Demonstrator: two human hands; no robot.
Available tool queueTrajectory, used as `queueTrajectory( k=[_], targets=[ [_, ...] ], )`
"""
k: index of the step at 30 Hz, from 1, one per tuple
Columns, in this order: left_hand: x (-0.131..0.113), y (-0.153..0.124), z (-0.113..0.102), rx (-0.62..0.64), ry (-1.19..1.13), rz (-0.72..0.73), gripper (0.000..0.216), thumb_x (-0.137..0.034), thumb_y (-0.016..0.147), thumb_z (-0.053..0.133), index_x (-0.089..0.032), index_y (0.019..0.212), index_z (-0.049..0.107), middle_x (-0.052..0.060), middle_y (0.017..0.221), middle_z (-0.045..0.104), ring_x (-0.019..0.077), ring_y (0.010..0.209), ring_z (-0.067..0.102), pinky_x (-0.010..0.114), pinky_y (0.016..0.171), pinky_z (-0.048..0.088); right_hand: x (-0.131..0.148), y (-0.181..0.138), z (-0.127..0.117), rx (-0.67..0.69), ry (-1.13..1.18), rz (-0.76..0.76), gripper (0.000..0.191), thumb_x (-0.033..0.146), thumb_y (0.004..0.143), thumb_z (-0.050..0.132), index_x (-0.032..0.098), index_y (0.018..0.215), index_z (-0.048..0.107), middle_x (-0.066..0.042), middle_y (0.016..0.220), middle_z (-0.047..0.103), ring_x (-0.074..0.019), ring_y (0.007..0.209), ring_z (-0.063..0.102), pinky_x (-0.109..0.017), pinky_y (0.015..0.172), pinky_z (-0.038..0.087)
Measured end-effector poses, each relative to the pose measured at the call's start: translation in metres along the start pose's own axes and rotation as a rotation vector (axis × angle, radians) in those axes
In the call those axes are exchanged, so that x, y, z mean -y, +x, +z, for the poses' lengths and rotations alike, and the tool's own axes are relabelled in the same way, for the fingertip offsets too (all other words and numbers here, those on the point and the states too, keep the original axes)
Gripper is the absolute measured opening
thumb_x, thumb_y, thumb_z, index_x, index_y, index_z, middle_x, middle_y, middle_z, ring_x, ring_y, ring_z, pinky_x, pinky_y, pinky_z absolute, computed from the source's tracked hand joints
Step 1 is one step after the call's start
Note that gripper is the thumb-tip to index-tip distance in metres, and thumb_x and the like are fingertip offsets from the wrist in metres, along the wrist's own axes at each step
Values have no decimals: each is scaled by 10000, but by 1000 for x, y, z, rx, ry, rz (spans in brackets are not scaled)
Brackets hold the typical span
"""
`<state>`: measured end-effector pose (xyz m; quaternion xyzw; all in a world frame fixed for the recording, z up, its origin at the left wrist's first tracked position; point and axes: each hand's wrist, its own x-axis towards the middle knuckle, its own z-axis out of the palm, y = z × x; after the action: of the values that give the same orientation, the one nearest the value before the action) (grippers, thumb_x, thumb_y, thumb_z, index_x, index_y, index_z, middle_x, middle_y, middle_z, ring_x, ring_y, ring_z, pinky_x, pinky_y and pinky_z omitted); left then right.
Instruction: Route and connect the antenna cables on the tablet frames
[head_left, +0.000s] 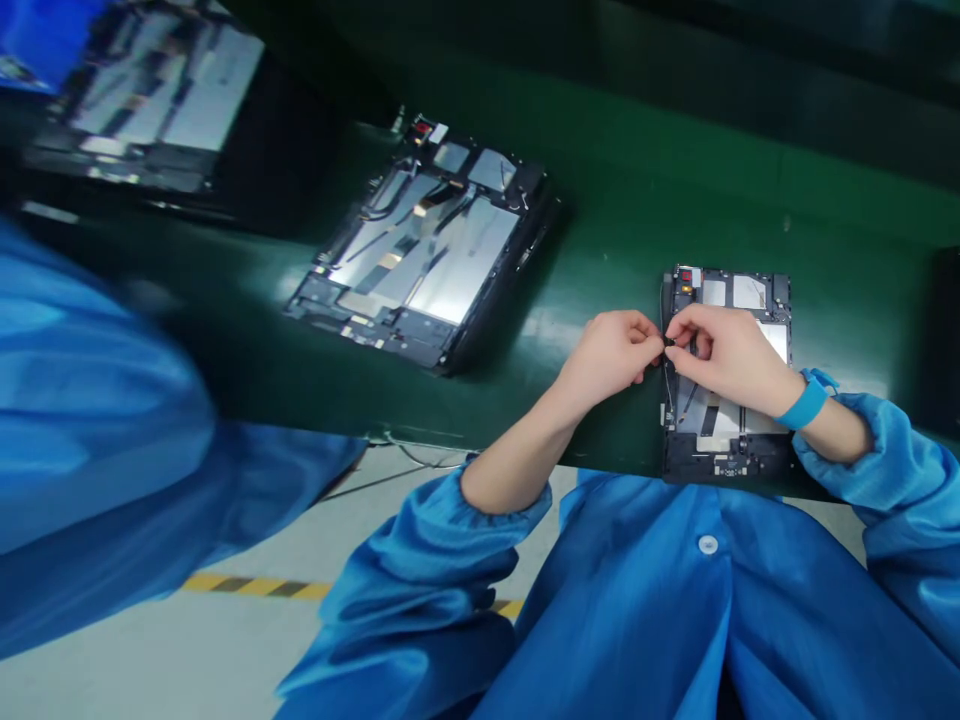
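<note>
An opened tablet (697, 455) lies on the green bench in front of me, its inner side with silver plates and black flex strips facing up. A thin cable (670, 385) runs along its left edge. My left hand (613, 350) is closed in a pinch at that edge, its fingertips by the cable. Over the tablet's upper middle, my right hand (724, 350) pinches at the same spot, close to the left fingertips. What lies between the fingers is too small to make out. A blue band (804, 403) circles my right wrist.
A stack of similar opened tablets (457, 260) stands to the left on the green bench (600, 200). Farther left is another stack of tablets (165, 100), beside a co-worker's blue sleeve (90, 400). A dark object (946, 330) sits at the right edge.
</note>
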<state>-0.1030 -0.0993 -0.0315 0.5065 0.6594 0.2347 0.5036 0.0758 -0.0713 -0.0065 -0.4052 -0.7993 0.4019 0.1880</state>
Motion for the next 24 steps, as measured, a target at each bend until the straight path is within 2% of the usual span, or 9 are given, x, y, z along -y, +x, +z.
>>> queueTrajectory(
  k=[4, 11, 15, 17, 20, 22, 24],
  targets=[
    [-2, -1, -3, 18, 53, 14, 70, -207, 742, 596, -195, 683, 632, -44, 430, 539, 121, 396, 533, 202, 432, 377, -1, 1, 6, 18, -69, -11, 111, 107, 810, 643, 207, 858, 635, 2, 791, 667, -153, 726, 594, -280, 736, 454],
    [-5, 3, -3, 26, -23, -33, 100, -180, 711, 567, -179, 656, 649, 3, 576, 667, 100, 396, 522, 214, 403, 392, -5, -5, 7, 13, -141, -60, 121, 100, 834, 636, 214, 823, 596, 0, 776, 629, -159, 709, 559, -276, 724, 428],
    [-5, 3, -2, 36, -11, -44, 81, -176, 697, 584, -182, 631, 631, -18, 494, 592, 102, 397, 503, 210, 411, 362, -5, -5, 9, 30, -168, -62, 122, 101, 838, 647, 209, 825, 593, -13, 798, 643, -167, 736, 576, -276, 728, 418],
    [-7, -2, -3, 3, -42, -1, 47, -180, 687, 606, -185, 643, 622, -36, 477, 554, 100, 418, 492, 208, 431, 353, -3, -5, 11, 27, -179, -45, 124, 129, 834, 689, 207, 832, 593, -21, 814, 659, -176, 759, 590, -278, 725, 412],
    [-14, -16, -6, -49, -167, 167, 44, -223, 718, 643, -180, 729, 646, -25, 590, 618, 101, 518, 537, 212, 510, 411, 0, -5, 9, 48, -169, -34, 151, 132, 813, 727, 203, 822, 595, -13, 801, 670, -167, 739, 590, -273, 706, 399],
    [-18, -25, -8, -20, -218, 270, 108, -281, 767, 675, -176, 788, 667, 3, 689, 673, 116, 610, 591, 226, 584, 466, 1, -6, 3, 109, -135, -61, 153, 90, 815, 692, 205, 788, 594, 14, 744, 655, -145, 686, 574, -265, 696, 395],
    [-17, -32, -9, 19, -228, 304, 156, -323, 807, 694, -179, 864, 676, 11, 730, 680, 126, 656, 612, 235, 621, 484, -1, -6, -8, 207, -89, -96, 177, 49, 812, 667, 207, 765, 604, 45, 680, 629, -124, 631, 558, -258, 691, 397]
  ],
)
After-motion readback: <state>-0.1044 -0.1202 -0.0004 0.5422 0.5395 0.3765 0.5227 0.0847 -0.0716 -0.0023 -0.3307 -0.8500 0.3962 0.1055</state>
